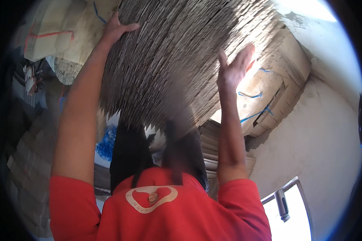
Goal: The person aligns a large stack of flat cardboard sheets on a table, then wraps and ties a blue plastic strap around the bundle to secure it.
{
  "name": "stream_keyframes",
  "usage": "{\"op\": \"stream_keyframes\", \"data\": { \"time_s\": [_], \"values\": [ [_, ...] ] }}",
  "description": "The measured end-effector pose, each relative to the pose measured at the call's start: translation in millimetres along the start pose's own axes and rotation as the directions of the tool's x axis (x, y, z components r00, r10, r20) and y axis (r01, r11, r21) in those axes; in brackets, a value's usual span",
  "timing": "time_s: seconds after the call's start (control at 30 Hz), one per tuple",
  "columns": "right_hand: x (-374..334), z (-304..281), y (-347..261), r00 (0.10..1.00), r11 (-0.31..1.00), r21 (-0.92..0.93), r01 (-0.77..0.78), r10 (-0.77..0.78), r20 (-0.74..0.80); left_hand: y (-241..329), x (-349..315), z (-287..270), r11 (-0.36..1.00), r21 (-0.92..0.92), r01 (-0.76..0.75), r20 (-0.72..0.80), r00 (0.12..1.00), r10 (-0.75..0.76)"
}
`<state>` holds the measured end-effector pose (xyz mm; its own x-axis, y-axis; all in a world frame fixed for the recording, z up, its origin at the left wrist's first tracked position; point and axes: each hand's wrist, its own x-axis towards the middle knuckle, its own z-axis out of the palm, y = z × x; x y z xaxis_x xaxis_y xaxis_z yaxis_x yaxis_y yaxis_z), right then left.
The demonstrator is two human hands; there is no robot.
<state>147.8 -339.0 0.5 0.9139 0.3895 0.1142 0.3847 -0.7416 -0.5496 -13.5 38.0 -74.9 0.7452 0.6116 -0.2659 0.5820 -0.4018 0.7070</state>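
A big stack of flat grey-brown cardboard sheets point(169, 60) fills the upper middle, its many ragged edges facing me. My left hand point(117, 30) lies against the stack's upper left side. Its thumb is spread wide over the sheet edges, and its fingers point upward, partly out of sight. On the right, my right hand point(235, 70) is at the stack's lit right part, palm flat, thumb apart from the stretched fingers. Motion blurs those fingertips, and I cannot tell whether they touch the sheets. The stack's lower corner hangs in front of my dark-trousered legs point(128, 148).
Bundled cardboard point(283, 80) with blue straps leans by the pale wall point(309, 132) at right. More cardboard point(48, 34) with red string stands upper left. Blue tangled twine point(106, 142) lies left of my legs. A bright window or door point(291, 215) is lower right.
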Motion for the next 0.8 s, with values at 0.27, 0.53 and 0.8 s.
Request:
{"op": "stream_keyframes", "data": {
  "time_s": [0.27, 0.53, 0.8],
  "values": [
    [23, 76, -50, 0.75, 0.825, -0.004, 0.565, -0.511, 0.42, -10, 3, 9, 0.999, 0.006, -0.045, -0.043, 0.998, 0.045],
    [29, 124, -110, 0.686, 0.717, -0.106, 0.689, -0.597, 0.416, 53, -7, 1, 0.961, 0.113, 0.251, -0.063, 0.968, -0.245],
    [42, 106, -128, 0.672, 0.748, -0.123, 0.653, -0.495, 0.551, 89, -16, -7, 0.981, -0.044, 0.191, -0.041, 0.98, -0.193]
  ]
}}
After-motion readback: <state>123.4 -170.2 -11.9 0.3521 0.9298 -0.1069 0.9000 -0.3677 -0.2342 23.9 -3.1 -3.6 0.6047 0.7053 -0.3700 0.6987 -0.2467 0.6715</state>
